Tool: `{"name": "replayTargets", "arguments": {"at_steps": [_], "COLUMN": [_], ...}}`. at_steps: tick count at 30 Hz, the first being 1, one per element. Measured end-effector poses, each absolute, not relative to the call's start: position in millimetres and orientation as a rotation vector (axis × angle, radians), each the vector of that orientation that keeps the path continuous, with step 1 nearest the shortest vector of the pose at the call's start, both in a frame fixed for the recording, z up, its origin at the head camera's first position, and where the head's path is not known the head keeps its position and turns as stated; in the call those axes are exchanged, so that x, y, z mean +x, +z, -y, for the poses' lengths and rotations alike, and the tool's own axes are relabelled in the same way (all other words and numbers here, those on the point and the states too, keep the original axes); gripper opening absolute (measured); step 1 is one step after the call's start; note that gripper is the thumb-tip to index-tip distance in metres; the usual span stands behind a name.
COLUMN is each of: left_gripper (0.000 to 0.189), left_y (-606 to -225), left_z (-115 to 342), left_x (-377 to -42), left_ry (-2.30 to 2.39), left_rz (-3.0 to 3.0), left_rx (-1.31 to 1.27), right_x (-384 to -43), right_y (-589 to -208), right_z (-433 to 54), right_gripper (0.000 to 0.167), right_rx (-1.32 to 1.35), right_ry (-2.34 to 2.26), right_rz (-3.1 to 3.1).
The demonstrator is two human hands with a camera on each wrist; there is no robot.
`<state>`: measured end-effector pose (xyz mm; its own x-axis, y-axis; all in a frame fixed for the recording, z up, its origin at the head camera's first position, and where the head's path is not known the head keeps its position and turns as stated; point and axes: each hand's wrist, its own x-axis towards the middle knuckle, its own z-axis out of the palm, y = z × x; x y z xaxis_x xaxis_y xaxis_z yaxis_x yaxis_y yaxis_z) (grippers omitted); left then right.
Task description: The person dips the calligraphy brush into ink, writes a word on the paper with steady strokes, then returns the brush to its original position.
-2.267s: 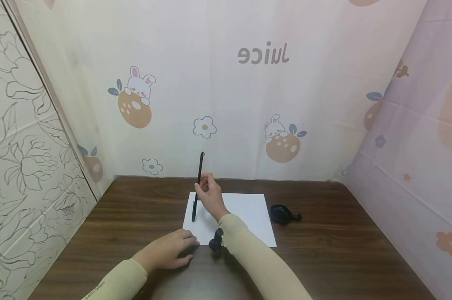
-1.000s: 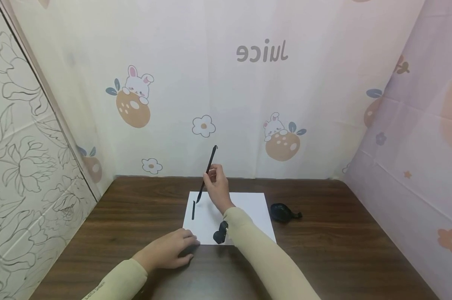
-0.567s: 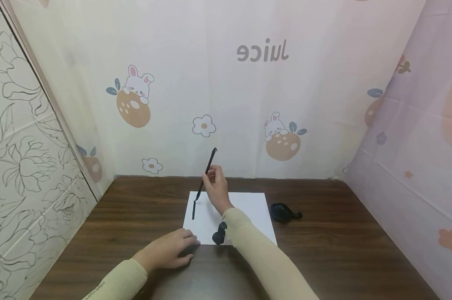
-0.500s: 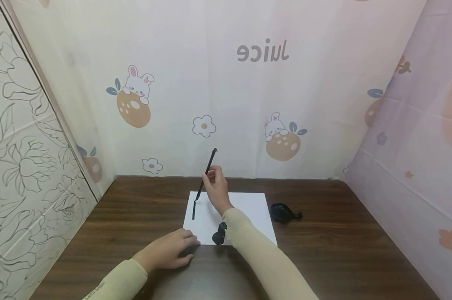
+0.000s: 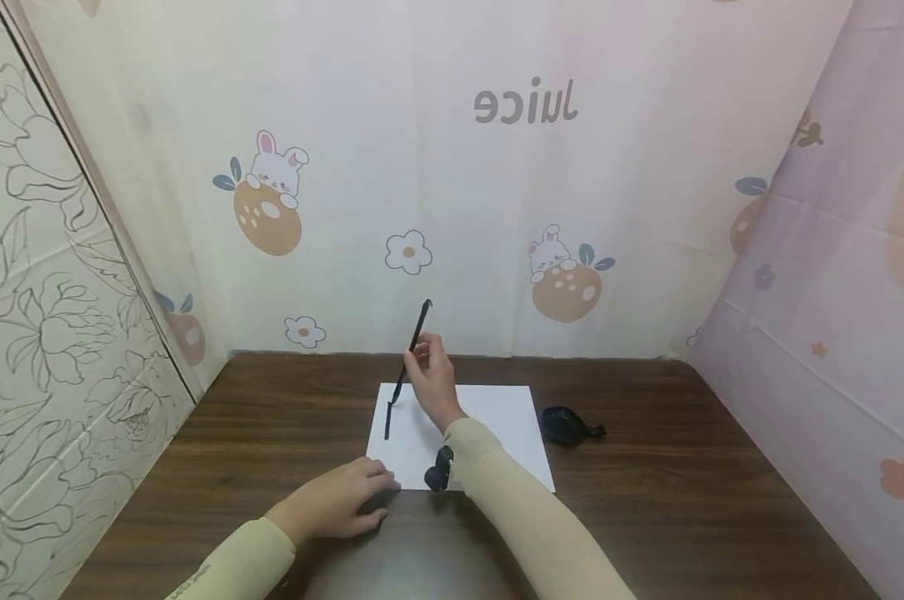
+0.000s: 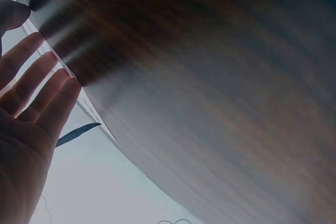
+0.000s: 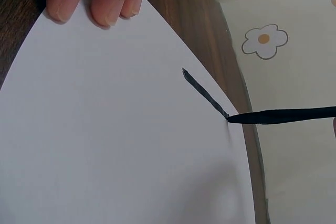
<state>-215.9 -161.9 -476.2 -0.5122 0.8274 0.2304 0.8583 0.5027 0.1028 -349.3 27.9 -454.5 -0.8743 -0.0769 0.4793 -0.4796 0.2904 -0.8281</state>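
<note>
My right hand (image 5: pixel 434 382) pinches a slim black writing brush (image 5: pixel 422 321), which leans with a small hanging loop at its upper end. Its dark tip meets the top end of a short black stroke (image 5: pixel 387 422) near the left side of a white sheet of paper (image 5: pixel 500 425). The right wrist view shows the brush (image 7: pixel 289 115) touching that stroke (image 7: pixel 206 94) at one end. Resting palm down, my left hand (image 5: pixel 337 498) has its fingertips on the paper's near left corner. Its fingers (image 6: pixel 63 103) look extended in the left wrist view.
Right of the paper lies a black, gourd-shaped object (image 5: pixel 564 426) with a narrow stem. A small black device (image 5: pixel 438 471) is fixed at the right wrist. The brown wooden table (image 5: pixel 661 500) ends at a patterned curtain (image 5: pixel 459 192).
The brush left the lower end of the stroke, rose up and right, then came down at its top end. In the last half second it shifted barely. My left hand stayed put.
</note>
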Motion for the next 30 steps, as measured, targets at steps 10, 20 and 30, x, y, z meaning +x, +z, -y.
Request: {"name": "replayTargets", "arguments": {"at_steps": [10, 20, 30], "left_gripper": [0.030, 0.031, 0.031], "left_y": [-476.0, -479.9, -481.8], "left_z": [161.1, 162.2, 163.6], "left_x": [-216.7, -220.1, -220.7], "left_ry": [-0.296, -0.292, -0.290], "left_rz": [2.618, 2.600, 2.536], "left_rx": [-1.461, -1.455, -1.476], "right_x": [-350.4, -350.2, -349.4], "right_y": [-454.5, -454.0, -454.4], "right_z": [-28.3, -29.2, -31.0], "right_gripper": [0.030, 0.026, 0.024], "right_rx": [0.499, 0.509, 0.512], "right_ry": [1.588, 1.565, 1.519], "right_rz": [2.250, 2.249, 2.262]}}
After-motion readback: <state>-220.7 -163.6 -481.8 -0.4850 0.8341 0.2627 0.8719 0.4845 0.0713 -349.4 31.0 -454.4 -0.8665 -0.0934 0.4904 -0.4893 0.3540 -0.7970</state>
